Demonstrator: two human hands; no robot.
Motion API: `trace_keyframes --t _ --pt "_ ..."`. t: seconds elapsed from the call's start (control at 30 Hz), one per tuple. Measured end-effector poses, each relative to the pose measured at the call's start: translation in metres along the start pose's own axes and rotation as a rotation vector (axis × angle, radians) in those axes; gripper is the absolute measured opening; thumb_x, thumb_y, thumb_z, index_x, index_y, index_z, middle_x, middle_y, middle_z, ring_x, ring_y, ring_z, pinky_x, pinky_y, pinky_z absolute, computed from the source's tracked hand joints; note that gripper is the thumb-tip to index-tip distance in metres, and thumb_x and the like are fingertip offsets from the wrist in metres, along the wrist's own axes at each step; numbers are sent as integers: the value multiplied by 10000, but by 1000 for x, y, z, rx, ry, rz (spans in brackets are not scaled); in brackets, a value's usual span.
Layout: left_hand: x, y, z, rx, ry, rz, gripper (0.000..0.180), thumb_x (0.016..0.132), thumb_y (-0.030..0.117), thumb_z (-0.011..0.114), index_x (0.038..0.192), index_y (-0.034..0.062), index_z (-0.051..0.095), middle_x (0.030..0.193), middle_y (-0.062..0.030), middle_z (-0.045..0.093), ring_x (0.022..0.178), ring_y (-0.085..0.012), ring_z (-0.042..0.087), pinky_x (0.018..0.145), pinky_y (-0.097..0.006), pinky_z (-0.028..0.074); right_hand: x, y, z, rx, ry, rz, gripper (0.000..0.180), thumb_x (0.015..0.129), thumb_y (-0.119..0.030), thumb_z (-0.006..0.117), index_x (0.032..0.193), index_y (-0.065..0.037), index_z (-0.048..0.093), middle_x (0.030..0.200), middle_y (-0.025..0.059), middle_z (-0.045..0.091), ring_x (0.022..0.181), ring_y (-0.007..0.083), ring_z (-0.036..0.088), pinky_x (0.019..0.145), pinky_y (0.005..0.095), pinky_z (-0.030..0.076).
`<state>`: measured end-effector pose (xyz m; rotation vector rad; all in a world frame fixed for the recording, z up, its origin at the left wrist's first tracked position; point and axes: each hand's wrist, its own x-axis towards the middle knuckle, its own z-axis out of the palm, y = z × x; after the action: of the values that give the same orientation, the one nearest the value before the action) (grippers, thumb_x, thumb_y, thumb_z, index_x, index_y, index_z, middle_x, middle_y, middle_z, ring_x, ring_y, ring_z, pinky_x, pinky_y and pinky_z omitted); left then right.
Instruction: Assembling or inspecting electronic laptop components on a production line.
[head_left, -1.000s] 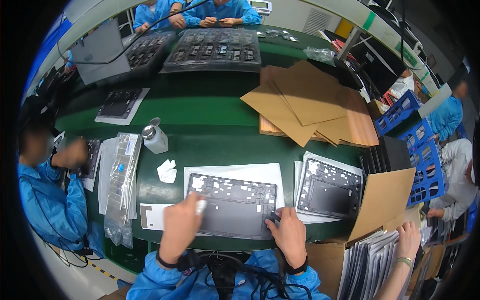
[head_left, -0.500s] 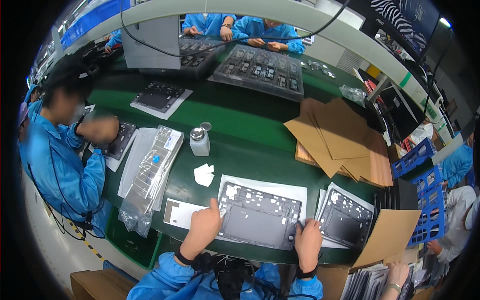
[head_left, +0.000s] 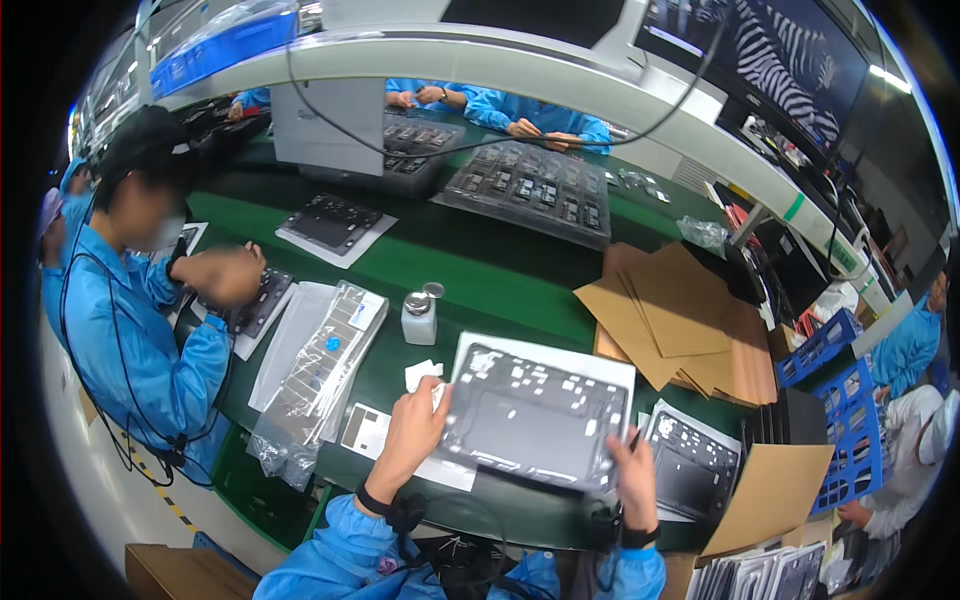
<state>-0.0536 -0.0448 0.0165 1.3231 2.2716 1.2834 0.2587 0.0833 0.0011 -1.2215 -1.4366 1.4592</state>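
Observation:
Raised and tilted a little above the green bench is a dark grey device housing (head_left: pixel 520 425) with small white patches along its far part, a white sheet (head_left: pixel 628 378) behind it. My left hand (head_left: pixel 410 428) grips its left edge, a scrap of white wipe (head_left: pixel 438 396) at the fingers. Closed on the right edge is my right hand (head_left: pixel 634 478), with a small dark item by the thumb that I cannot make out. A second housing (head_left: pixel 692 460) lies on white sheets to the right. Left of my left hand is a pale card (head_left: pixel 366 430) with dark squares.
A pump bottle (head_left: pixel 419 324) stands beyond the wipes (head_left: pixel 420 373). Plastic-bagged strips (head_left: pixel 320 375) lie to the left, near a co-worker (head_left: pixel 130 330). Brown cardboard sheets (head_left: pixel 660 310) are stacked at right. Clear component trays (head_left: pixel 530 190) sit at the back under an overhead beam.
The housing has come up off the bench with its white sheet, tilting, between both my hands. My left hand has shifted to its edge. The whole view has moved slightly.

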Motion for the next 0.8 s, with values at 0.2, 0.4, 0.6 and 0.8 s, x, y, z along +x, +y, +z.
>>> trace_keyframes --t 0.2,0.4,0.6,0.8 --pt "-22 -19 -20 154 -81 101 191 959 195 650 1093 61 626 664 -230 637 661 -444 653 577 -516 492 172 -35 25 193 -12 27 227 1001 -130 597 1165 21 639 1035 62 709 884 159 666 787 326 541" --pt "-63 -50 -17 243 -207 47 191 955 241 639 1066 85 634 699 -212 666 681 -430 669 603 -532 516 345 17 81 245 -5 93 244 1005 -77 565 1202 53 621 1111 135 719 903 274 715 814 412 569" --pt "-73 -55 -27 274 -240 22 216 926 211 655 1093 85 603 702 -189 677 688 -409 683 603 -520 530 379 39 131 -413 180 -142 351 955 -261 631 1060 68 696 1019 259 733 979 428 705 849 480 527" --pt "-66 -43 -31 299 -231 -28 180 912 193 664 1072 112 645 696 -194 676 685 -417 680 627 -523 523 284 -9 122 -572 -26 -348 359 976 -288 595 1044 52 687 973 309 695 958 488 665 806 520 519"
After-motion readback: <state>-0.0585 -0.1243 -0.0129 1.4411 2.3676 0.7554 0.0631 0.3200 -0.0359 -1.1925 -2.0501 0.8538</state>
